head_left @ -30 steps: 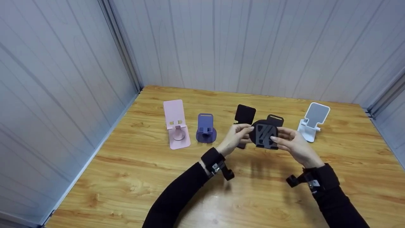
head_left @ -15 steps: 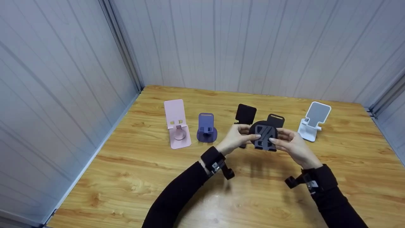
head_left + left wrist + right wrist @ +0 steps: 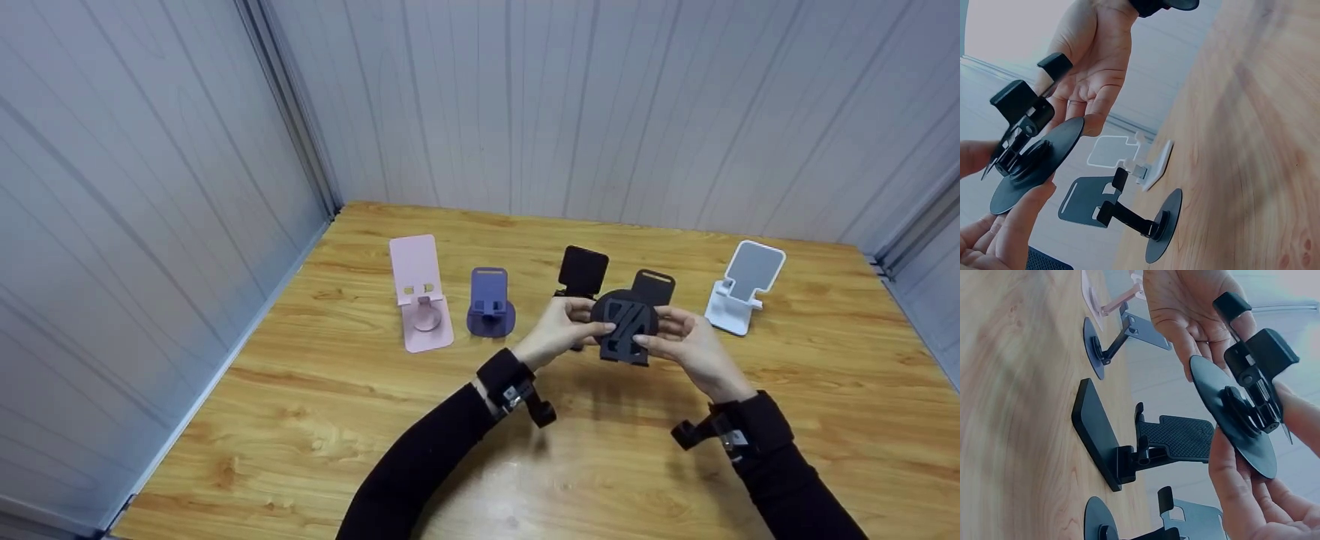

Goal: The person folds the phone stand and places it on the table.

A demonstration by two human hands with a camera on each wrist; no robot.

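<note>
- The left hand (image 3: 562, 328) and the right hand (image 3: 699, 349) both pinch the same thing, the black folded stand (image 3: 628, 330), with thumbs at its front and fingers behind its round base (image 3: 1214, 399).
- This stand is in the air, over the right half of the desk (image 3: 300, 420), on the side towards the far edge.
- I judge a slip as the first danger: fingertips have mainly the thin rim, so if one hand lets go, the stand may turn and fall.
- A thumb may be caught, because the parts near the hinge (image 3: 1269, 422) lie close together.
- The rectangular-base stand (image 3: 583, 270) and the second round-base stand (image 3: 654, 287) appear just behind the hands; the real gap I cannot tell. A careless push towards the far edge could topple them.
- A swing towards the right edge could knock the white stand (image 3: 752, 271).
</note>
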